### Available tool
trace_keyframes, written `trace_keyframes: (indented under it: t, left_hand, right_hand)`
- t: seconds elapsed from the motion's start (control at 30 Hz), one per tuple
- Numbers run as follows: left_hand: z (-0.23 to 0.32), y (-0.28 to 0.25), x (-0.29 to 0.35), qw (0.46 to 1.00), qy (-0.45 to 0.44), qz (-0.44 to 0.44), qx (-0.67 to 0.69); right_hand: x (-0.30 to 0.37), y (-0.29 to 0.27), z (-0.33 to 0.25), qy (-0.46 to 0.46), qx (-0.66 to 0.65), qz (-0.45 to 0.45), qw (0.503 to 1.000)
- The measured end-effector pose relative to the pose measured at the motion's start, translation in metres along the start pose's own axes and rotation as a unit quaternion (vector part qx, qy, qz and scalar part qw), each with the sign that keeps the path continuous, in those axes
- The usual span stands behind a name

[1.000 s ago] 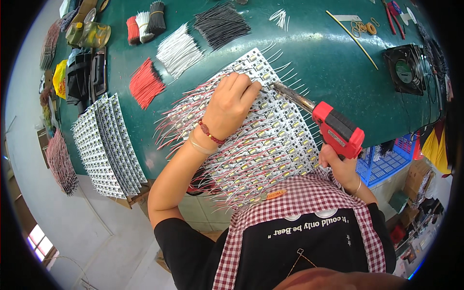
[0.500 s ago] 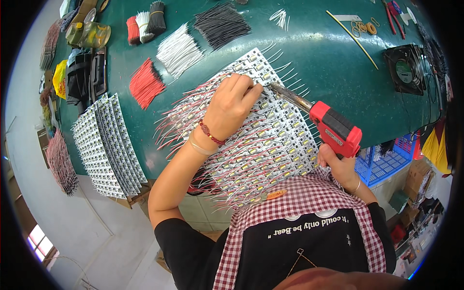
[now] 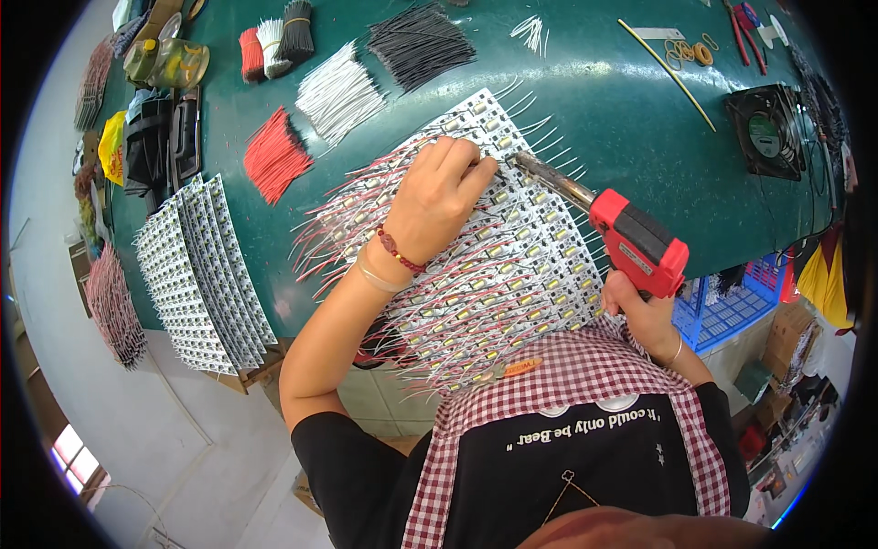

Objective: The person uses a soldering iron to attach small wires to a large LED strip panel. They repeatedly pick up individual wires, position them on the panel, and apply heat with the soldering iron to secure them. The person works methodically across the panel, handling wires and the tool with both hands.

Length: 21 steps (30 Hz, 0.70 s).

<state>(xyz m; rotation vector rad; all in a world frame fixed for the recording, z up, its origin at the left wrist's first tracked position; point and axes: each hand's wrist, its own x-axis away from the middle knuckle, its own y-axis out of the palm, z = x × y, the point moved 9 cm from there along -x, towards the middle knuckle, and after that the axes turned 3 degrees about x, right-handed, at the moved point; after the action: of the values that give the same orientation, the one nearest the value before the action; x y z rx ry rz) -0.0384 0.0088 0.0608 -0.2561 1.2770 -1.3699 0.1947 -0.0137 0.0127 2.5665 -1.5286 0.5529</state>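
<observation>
Lying beyond circuit boards (image 3: pixel 521 261): wire piles (image 3: pixel 341 94)

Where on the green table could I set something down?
The widest bare patch of green table lies between the circuit-board panel, soldering gun, yellow stick and black fan. Left of the panel is crowded: red wires, white wires, stacked boards.
</observation>
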Motion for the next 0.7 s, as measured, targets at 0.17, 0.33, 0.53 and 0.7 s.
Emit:
trace_keyframes:
  t: [0.17, 0.33, 0.53, 0.7]
  left_hand:
    - [0.0012, -0.0007, 0.0011, 1.0, 0.0, 0.0, -0.003]
    - [0.0007, -0.0003, 0.0033, 1.0, 0.0, -0.003, -0.004]
    - [0.0016, -0.0027, 0.0049, 1.0, 0.005, 0.003, -0.001]
    - [0.0018, -0.0039, 0.0061, 1.0, 0.005, -0.001, -0.005]
  right_hand:
    - [-0.0003, 0.0024, -0.0017, -0.012, 0.029, -0.012, 0.999]
    - [-0.0004, 0.0055, -0.0026, 0.001, 0.027, -0.014, 1.0]
    - [0.0032, 0.0059, -0.008, -0.019, 0.031, 0.003, 0.999]
    - [0.0047, 0.006, -0.0037, -0.012, 0.023, 0.013, 1.0]
